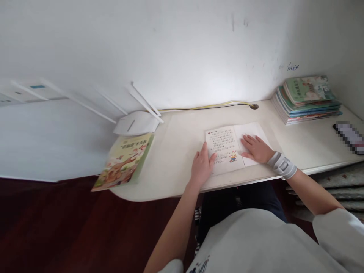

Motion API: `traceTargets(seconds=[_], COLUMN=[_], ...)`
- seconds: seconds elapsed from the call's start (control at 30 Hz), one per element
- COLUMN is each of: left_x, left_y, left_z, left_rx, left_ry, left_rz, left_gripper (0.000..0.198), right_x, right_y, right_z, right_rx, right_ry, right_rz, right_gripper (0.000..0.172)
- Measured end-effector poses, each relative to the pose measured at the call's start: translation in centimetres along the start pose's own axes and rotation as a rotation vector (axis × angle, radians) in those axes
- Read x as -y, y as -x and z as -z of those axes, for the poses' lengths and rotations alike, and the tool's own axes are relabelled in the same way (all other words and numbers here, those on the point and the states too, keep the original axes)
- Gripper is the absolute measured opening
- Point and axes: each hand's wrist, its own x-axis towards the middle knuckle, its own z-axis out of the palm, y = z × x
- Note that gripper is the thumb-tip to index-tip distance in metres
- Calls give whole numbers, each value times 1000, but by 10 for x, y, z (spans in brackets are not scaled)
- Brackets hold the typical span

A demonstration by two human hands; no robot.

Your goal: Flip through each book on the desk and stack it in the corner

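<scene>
An open book (223, 146) lies on the white desk in front of me. Its left page carries lines of print and a small rabbit picture; the right page looks blank where it shows. My left hand (202, 165) rests at the book's left edge, fingers extended and thumb on the printed page. Spread flat across the right page is my right hand (256, 148), fingers apart. A grey band wraps my right wrist.
A white router (137, 123) with long antennas stands on the desk's left, behind a picture book (125, 163) overhanging the edge. Yellow and dark cables (204, 107) run along the wall to a hole. A stack of books (308, 99) and a phone (350, 136) lie right.
</scene>
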Motion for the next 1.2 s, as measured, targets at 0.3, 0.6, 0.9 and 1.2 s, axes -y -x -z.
traceTargets(seconds=[0.3,0.6,0.9,1.2], left_x=[10,1,-2,-4], left_y=[1,3,3,4], left_z=[-8,-2,-3,-1], left_rx=[-5,79,103,114], left_ry=[-49,-149,-247,-293], left_rz=[-13,-47,-59,-85], left_gripper=[62,59,62,66], right_x=[-13,-26,32,2], right_y=[9,7,37,44], right_z=[-1,-1,2,-6], right_rx=[-10,12,-118,-153], right_ry=[38,18,84,-9], right_rz=[-78,-48,-47,34], right_gripper=[67,68,71,58])
